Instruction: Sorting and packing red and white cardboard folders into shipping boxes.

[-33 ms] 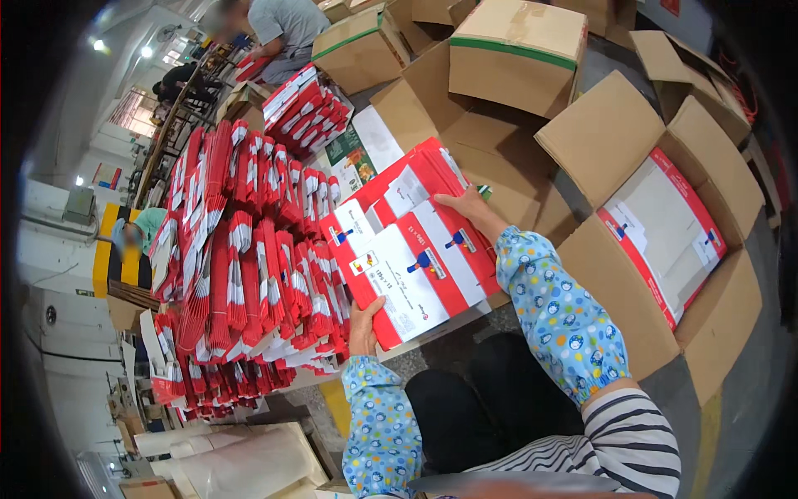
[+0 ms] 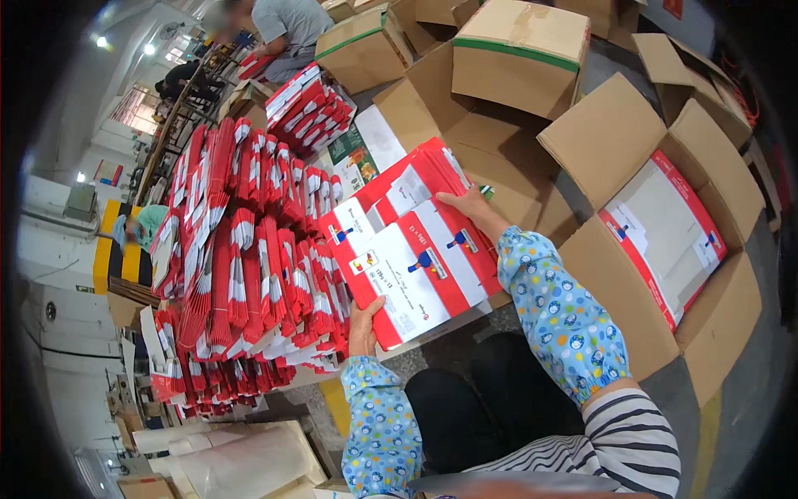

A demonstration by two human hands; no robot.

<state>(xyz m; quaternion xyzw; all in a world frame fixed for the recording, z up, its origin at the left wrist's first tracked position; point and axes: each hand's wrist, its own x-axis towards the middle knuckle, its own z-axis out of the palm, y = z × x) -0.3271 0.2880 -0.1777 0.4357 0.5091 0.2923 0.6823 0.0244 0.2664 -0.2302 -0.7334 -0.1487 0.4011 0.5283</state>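
A bundle of flattened red-and-white cartons [image 2: 420,270] lies in front of me, its printed faces up. My left hand [image 2: 364,326] grips its lower left edge, thumb on top. At its upper right side, my right hand [image 2: 475,208] is closed on the edge, with the thumb over the top carton; the fingers beneath are hidden. Just left of the bundle rise tall stacks of similar folded red-and-white cartons [image 2: 218,274], packed edge to edge.
To the right stands an open brown box [image 2: 615,287] with flat red-edged cartons inside. Another open brown box [image 2: 499,141] is beyond the bundle, near a closed box with green tape [image 2: 519,62]. A person in grey [image 2: 291,29] works at the far left.
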